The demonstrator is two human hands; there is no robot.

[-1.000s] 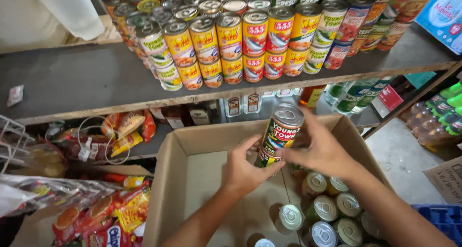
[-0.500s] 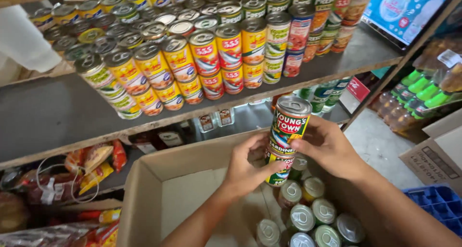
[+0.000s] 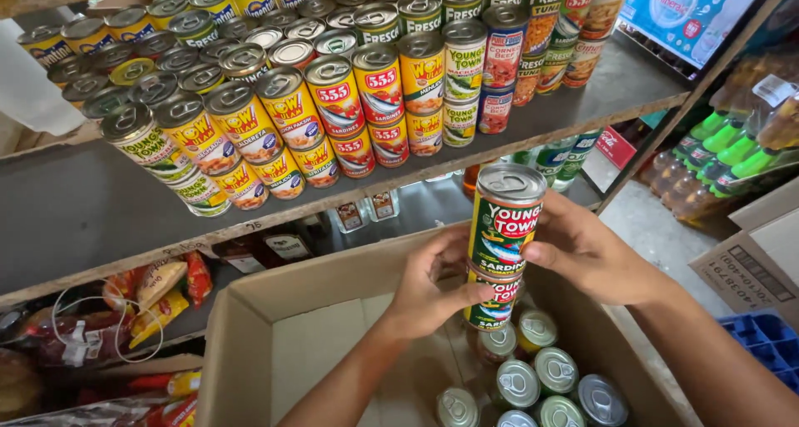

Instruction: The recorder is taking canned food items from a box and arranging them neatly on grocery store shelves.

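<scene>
Head view | both hands (image 3: 433, 290) (image 3: 583, 248) grip stacked cans (image 3: 503, 235) | upright, axis near-vertical

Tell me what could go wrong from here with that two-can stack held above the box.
1. The two green cans are stacked loose; the left hand grips the lower one, the right hand the upper, so the stack could split and one can drop onto the cans in the cardboard box.
2. The shelf rows are packed two high; a nudge might topple the stacked shelf cans.
</scene>
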